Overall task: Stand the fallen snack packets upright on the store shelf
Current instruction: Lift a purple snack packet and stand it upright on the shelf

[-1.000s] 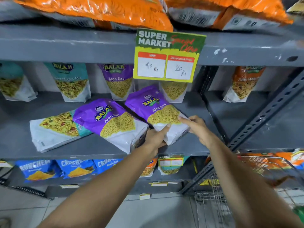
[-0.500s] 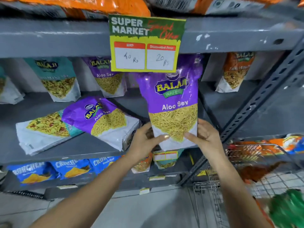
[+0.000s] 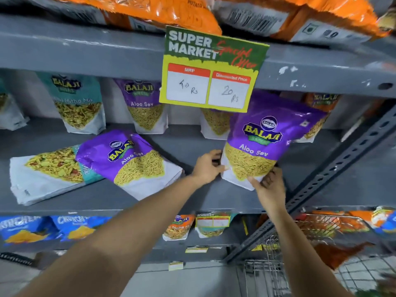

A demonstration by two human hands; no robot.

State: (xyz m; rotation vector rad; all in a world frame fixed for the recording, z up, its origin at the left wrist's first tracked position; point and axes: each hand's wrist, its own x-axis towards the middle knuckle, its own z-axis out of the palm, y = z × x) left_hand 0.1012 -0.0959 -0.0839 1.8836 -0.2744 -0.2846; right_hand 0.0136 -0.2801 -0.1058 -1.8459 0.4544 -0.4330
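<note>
A purple Aloo Sev packet (image 3: 263,142) stands nearly upright, tilted a little to the right, on the grey middle shelf (image 3: 192,202). My left hand (image 3: 206,166) grips its lower left edge and my right hand (image 3: 269,185) holds its bottom right corner. To the left, a second purple Aloo Sev packet (image 3: 132,161) lies flat, overlapping a fallen teal mix packet (image 3: 45,170) that also lies on its back.
Upright packets line the shelf's back: a teal Mitho Mix (image 3: 78,103), a purple Aloo Sev (image 3: 145,108), an orange one (image 3: 319,116). A price sign (image 3: 212,69) hangs from the upper shelf. A slanted metal brace (image 3: 334,168) and a wire trolley (image 3: 300,254) are at right.
The purple packet went from lying flat to lifted in front of me, then was moved back and to the right onto the shelf, both hands still on it.
</note>
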